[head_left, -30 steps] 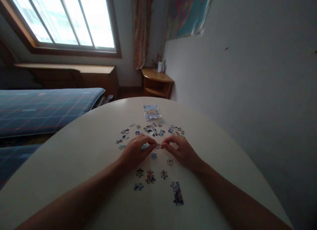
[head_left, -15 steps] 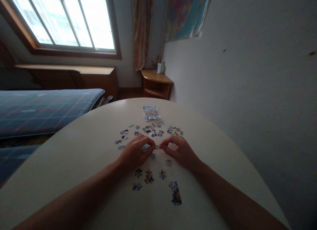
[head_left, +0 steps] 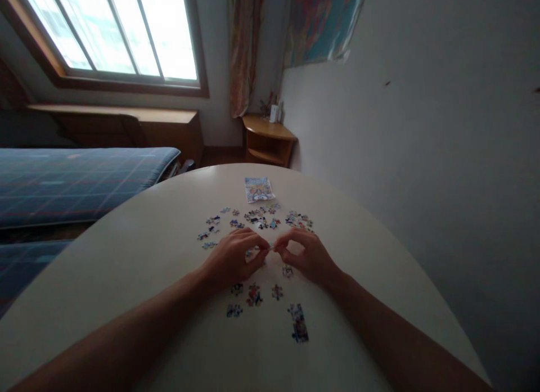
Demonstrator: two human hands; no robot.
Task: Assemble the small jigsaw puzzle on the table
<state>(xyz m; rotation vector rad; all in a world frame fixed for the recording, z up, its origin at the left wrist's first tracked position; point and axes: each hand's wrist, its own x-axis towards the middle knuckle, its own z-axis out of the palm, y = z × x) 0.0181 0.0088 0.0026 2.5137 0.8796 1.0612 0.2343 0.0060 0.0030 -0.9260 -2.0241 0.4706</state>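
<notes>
My left hand [head_left: 237, 253] and my right hand [head_left: 310, 253] meet above the middle of the table, thumb and forefinger pinched on each. Between the fingertips sits a small jigsaw puzzle piece [head_left: 271, 247], mostly covered; whether it is one piece or two joined I cannot tell. Under and beside the left hand lie more pieces, partly hidden. A loose puzzle piece [head_left: 287, 271] rests just below my right fingers. Closer to me are a red-patterned piece [head_left: 254, 295], several small ones, and a joined strip of pieces [head_left: 298, 323].
Beyond my hands, several loose pieces form a pile [head_left: 261, 217], with another cluster [head_left: 299, 220] to its right. A printed picture sheet [head_left: 259, 189] lies behind them on the round white table [head_left: 177, 212]. A plaid mattress [head_left: 84, 184] stands left; a wall [head_left: 422, 156] rises right.
The camera view has shifted slightly. Both hands keep their pinch and have drawn a little closer together around the piece, the left covering a small piece below it.
</notes>
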